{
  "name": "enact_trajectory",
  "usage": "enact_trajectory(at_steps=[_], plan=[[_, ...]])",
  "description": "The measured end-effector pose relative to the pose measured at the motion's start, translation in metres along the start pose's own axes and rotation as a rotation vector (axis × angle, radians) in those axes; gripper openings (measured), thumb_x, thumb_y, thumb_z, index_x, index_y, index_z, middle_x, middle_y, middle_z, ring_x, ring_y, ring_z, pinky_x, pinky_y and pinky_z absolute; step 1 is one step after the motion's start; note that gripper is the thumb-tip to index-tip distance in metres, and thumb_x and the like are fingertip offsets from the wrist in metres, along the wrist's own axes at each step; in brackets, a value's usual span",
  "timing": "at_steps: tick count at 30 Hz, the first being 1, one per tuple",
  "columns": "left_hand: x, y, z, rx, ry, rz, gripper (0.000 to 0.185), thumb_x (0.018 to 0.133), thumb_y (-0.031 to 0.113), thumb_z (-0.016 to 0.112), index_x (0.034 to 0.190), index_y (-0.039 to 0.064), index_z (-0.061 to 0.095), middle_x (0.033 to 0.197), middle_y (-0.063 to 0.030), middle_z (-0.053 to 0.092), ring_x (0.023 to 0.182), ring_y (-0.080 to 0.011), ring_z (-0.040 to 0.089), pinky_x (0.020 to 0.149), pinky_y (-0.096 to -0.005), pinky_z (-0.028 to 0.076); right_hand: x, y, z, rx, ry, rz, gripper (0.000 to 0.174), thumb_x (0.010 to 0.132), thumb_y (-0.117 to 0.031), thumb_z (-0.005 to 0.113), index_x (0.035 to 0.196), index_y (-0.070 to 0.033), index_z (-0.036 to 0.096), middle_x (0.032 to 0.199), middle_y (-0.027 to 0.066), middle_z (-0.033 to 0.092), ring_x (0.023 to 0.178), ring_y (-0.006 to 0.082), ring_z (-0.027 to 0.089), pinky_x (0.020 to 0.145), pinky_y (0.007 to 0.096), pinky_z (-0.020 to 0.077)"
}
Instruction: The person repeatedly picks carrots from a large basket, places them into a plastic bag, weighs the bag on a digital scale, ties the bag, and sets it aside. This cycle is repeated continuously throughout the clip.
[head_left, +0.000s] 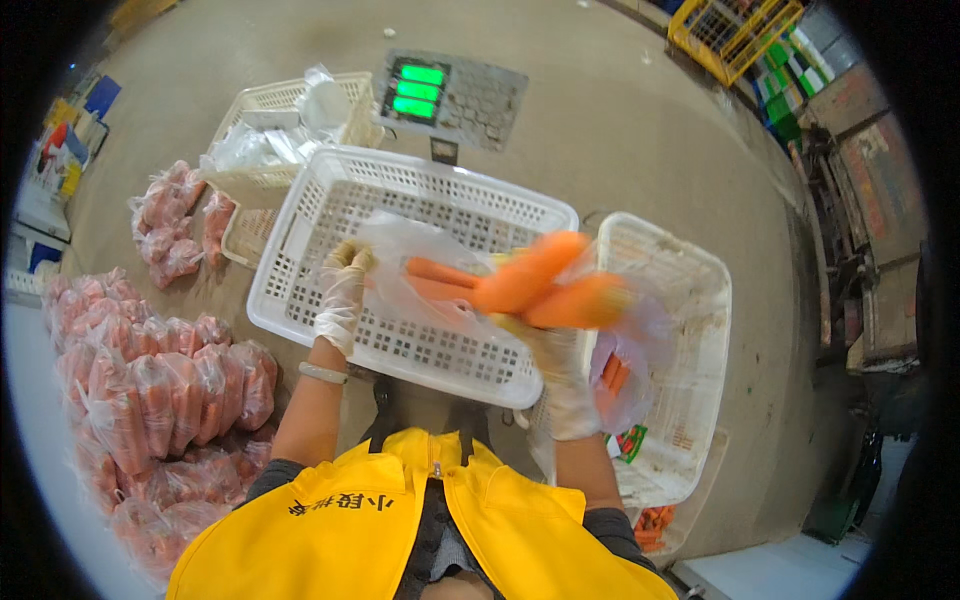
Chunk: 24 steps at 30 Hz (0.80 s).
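My gloved left hand (347, 271) grips the edge of a clear plastic bag (390, 240) over a white perforated crate (442, 375). Some carrots (439, 289) lie inside the bag. In my gloved right hand (551, 360) are large carrots (532, 274), blurred by motion, at the bag's right side. Their thin ends overlap the bag; I cannot tell how many the hand holds. Beneath and right of that hand, a purplish plastic bag (619, 375) with carrots inside sits in a second, dirtier white crate (690, 360).
A scale's lit display (417, 91) stands beyond the crate. Left of it, a cream crate (255, 176) holds plastic bags and a white container. Bagged carrots (165, 390) are piled at left, with more bags (169, 225) on the floor. Loose carrots (654, 525) lie in a lower crate at right.
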<state>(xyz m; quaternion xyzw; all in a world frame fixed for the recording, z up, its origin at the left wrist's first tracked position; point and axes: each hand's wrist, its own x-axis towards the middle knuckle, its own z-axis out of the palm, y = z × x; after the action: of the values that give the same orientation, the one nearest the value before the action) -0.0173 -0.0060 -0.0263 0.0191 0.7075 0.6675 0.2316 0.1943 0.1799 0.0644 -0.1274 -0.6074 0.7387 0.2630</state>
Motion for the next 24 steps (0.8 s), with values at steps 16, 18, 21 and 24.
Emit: enact_trajectory(at_steps=[16, 18, 21, 24], plan=[[-0.032, 0.018, -0.061, -0.864, -0.154, -0.079, 0.023, 0.079, 0.004, 0.048, 0.100, 0.005, 0.056, 0.083, -0.0036, 0.057, 0.070, -0.0156, 0.055, 0.074, -0.0306, 0.047, 0.071, 0.156, 0.008, -1.103, -0.191, 0.391, 0.045, 0.075, -0.018, 0.063, 0.119, -0.015, 0.059, 0.111, 0.0196, 0.059, 0.102, 0.0359, 0.057, 0.088, 0.0401, 0.0457], [-0.028, 0.009, -0.064, -0.831, -0.224, -0.087, 0.026, 0.080, 0.004, 0.047, 0.104, 0.004, 0.056, 0.084, -0.0041, 0.058, 0.071, -0.0161, 0.056, 0.075, -0.0312, 0.048, 0.067, 0.173, 0.000, -0.955, -0.169, 0.346, 0.044, 0.074, -0.017, 0.063, 0.118, -0.012, 0.059, 0.115, 0.0196, 0.056, 0.107, 0.0358, 0.053, 0.090, 0.0390, 0.0439], [-0.031, -0.002, -0.068, -0.853, -0.128, -0.083, 0.030, 0.081, 0.005, 0.048, 0.110, 0.004, 0.054, 0.087, -0.0049, 0.058, 0.072, -0.0162, 0.056, 0.075, -0.0315, 0.048, 0.053, 0.114, 0.035, -0.376, -0.037, 0.606, 0.035, 0.081, -0.019, 0.060, 0.114, -0.007, 0.059, 0.114, 0.0152, 0.058, 0.106, 0.0288, 0.054, 0.090, 0.0367, 0.0427], [-0.021, -0.011, -0.066, -0.785, -0.138, -0.047, 0.032, 0.081, 0.005, 0.048, 0.112, 0.004, 0.053, 0.090, -0.0049, 0.059, 0.074, -0.0159, 0.057, 0.075, -0.0311, 0.049, 0.030, 0.118, -0.020, -1.108, -0.527, 0.084, 0.037, 0.084, -0.013, 0.060, 0.120, -0.005, 0.055, 0.117, 0.0083, 0.059, 0.106, 0.0200, 0.054, 0.089, 0.0310, 0.0438]])
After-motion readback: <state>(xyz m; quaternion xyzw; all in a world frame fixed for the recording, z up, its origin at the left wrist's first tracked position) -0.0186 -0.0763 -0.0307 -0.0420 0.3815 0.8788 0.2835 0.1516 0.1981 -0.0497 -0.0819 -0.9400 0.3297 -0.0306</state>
